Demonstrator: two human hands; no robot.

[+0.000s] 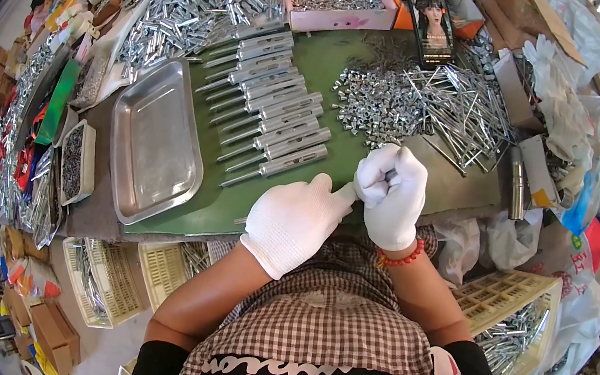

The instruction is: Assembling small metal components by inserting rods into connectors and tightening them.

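Both my hands wear white knit gloves and are close together at the table's near edge. My left hand point(297, 222) is closed, palm down, around a thin metal rod point(240, 221); only the rod's end shows beside the glove. Fingers curled in a pinch, my right hand point(394, 197) touches the left fingertips. A small grey bit shows between its fingers, too hidden to name. Beyond the left hand lies a slanted row of slotted metal tubes point(295, 159) with thin rods. Past the right hand are a heap of small metal sleeves point(380, 107) and a pile of long metal pins point(463, 118).
A steel tray point(156, 144) lies at the left on the green tabletop point(194, 207). Many metal tubes point(203, 5) are heaped behind it. A pink box point(339, 18) of small parts and a propped phone point(429, 29) stand at the back. Plastic crates point(102, 282) sit below the edge.
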